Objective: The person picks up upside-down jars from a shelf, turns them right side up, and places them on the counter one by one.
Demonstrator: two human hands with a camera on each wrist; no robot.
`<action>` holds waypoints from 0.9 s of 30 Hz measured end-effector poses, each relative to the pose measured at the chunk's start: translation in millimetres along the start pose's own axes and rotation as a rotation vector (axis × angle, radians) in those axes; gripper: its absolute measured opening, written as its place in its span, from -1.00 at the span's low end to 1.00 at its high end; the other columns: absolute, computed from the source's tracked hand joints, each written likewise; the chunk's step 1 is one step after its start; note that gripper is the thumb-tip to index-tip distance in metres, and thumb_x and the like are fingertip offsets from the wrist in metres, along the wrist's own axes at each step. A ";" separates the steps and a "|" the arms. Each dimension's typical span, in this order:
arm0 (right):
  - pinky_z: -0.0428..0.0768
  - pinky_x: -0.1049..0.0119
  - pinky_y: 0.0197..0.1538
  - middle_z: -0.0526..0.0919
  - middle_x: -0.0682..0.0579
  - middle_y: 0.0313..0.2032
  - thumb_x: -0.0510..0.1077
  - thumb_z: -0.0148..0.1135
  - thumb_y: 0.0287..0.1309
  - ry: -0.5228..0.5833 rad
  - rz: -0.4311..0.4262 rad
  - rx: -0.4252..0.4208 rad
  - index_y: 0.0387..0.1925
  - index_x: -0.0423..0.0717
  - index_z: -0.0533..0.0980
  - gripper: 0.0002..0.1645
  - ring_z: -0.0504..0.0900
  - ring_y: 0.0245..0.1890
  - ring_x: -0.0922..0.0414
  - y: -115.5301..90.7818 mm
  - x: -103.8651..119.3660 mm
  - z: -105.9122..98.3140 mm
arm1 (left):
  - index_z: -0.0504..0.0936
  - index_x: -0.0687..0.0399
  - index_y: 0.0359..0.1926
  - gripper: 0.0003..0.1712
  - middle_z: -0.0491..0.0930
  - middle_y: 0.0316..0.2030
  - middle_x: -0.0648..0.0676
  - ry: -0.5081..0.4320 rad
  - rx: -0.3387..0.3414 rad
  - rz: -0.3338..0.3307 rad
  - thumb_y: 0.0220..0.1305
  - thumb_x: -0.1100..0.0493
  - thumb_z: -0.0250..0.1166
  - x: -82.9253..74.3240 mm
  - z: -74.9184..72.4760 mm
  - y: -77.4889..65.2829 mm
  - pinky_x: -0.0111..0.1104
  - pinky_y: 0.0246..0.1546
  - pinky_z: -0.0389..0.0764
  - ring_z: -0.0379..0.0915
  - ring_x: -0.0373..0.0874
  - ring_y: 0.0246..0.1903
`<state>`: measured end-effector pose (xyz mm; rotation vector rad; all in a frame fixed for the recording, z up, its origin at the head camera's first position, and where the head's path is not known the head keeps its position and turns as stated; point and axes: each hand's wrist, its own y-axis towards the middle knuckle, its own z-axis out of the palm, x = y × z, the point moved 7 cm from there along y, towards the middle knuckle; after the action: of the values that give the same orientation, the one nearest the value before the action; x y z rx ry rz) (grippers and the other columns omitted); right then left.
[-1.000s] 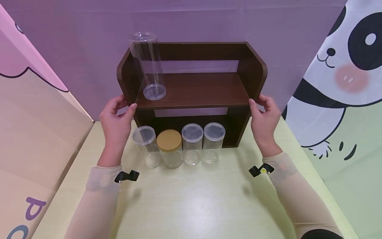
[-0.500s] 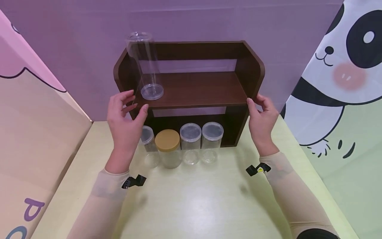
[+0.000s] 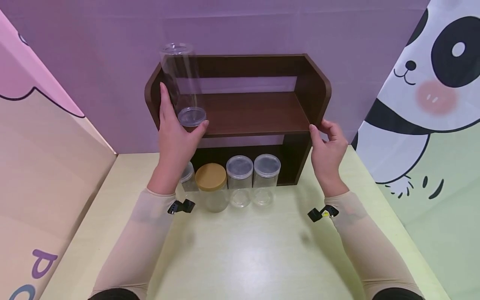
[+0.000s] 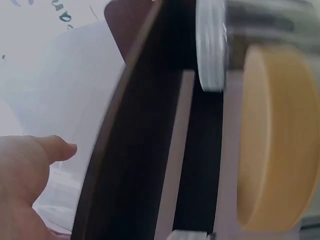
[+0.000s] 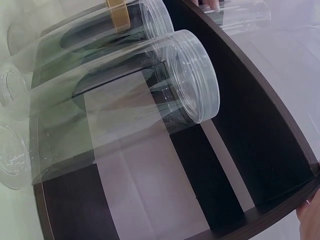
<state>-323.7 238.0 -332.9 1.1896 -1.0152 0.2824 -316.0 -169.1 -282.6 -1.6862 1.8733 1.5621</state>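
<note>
A tall clear jar (image 3: 183, 79) stands on the upper board of the dark brown two-tier shelf (image 3: 255, 112), at its left end. My left hand (image 3: 174, 135) is at this jar, fingers straight along its left side and thumb in front of its base; whether they touch is unclear. My right hand (image 3: 330, 152) pinches the shelf's right side panel between thumb and fingers. Before the lower tier stands a row of clear jars: one with a tan lid (image 3: 211, 177) and others with clear lids (image 3: 240, 166). My left wrist partly covers the leftmost jar (image 3: 188, 177).
The shelf stands at the back of a pale wooden table (image 3: 247, 250), against a purple backdrop (image 3: 240, 25). A panda-printed panel (image 3: 423, 104) borders the right side, and a pink and cream panel (image 3: 48, 166) the left.
My left hand has let go of the shelf's left side and moved right and up to the tall jar. The right hand stays on the shelf's right side.
</note>
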 end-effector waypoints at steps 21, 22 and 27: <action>0.72 0.42 0.09 0.76 -0.16 0.07 -0.26 0.40 0.52 -0.025 0.033 -0.008 0.20 -0.31 0.69 -0.68 0.68 0.04 0.22 1.0 -0.1 4.4 | -0.43 -0.43 0.80 0.56 0.26 0.56 0.25 0.141 0.034 -0.088 0.30 0.15 0.65 -0.7 8.1 19.9 0.22 0.51 0.44 0.37 0.14 0.52; 0.72 0.42 0.08 0.76 -0.17 0.07 -0.26 0.39 0.53 -0.022 0.034 -0.008 0.20 -0.31 0.69 -0.68 0.68 0.04 0.22 0.3 2.3 4.5 | -0.42 -0.43 0.80 0.56 0.26 0.55 0.25 0.136 0.035 -0.083 0.30 0.16 0.66 -0.7 7.8 19.7 0.21 0.52 0.42 0.37 0.12 0.52; 0.71 0.43 0.07 0.75 -0.24 0.06 -0.30 0.37 0.53 -0.012 0.038 -0.010 0.19 -0.38 0.67 -0.69 0.68 0.02 0.23 -4.2 23.0 6.2 | -0.39 -0.45 0.81 0.57 0.29 0.55 0.21 0.086 0.060 -0.067 0.27 0.18 0.68 -1.6 4.2 17.5 0.14 0.55 0.39 0.39 0.03 0.52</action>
<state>-311.4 223.8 -317.6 1.1653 -1.0491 0.2997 -331.5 -168.3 -273.5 -1.7977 1.8629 1.4157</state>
